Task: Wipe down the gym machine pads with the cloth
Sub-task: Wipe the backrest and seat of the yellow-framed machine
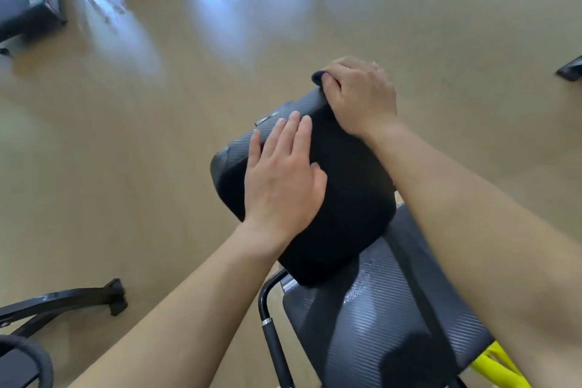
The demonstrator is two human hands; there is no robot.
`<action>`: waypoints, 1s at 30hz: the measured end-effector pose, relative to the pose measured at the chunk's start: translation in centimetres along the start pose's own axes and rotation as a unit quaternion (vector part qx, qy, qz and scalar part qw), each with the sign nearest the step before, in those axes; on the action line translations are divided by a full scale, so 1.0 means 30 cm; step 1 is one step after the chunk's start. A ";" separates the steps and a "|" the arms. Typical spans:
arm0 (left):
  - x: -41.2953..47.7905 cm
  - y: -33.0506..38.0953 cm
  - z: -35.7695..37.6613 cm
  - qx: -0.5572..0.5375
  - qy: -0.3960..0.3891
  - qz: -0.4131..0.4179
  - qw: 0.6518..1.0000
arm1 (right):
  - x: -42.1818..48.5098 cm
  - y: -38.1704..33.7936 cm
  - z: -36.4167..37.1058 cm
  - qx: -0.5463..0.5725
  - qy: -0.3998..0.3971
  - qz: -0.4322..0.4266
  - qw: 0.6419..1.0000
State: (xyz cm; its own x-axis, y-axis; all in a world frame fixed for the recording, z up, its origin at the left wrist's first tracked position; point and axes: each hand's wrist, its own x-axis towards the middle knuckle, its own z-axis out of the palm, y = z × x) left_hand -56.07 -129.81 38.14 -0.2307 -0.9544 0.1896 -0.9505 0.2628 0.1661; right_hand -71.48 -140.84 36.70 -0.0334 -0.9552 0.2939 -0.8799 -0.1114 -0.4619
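Under the flat left hand (pixel 282 179) (right hand (pixel 359 96) gripping): black cloth (pixel 343 198).

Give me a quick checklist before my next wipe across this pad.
1. Cloth lies spread over the upper pad: ok.
2. Left hand flat on the cloth: ok.
3. Right hand grips the cloth's far edge: ok.
4. Lower pad uncovered, wiped or not: cannot tell.
5. Ribbed left edge of the upper pad uncovered: not ok.
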 end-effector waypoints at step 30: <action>0.150 0.298 0.437 0.114 0.027 0.160 0.980 | -0.387 0.515 0.392 0.361 -0.032 0.351 0.863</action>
State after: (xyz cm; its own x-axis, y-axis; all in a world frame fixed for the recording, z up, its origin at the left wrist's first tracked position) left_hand -68.34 -133.61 27.78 -0.5191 -0.8177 0.2489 -0.8545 0.5032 -0.1290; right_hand -79.13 -134.70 16.31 -0.3921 -0.8670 -0.3075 -0.1279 0.3824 -0.9151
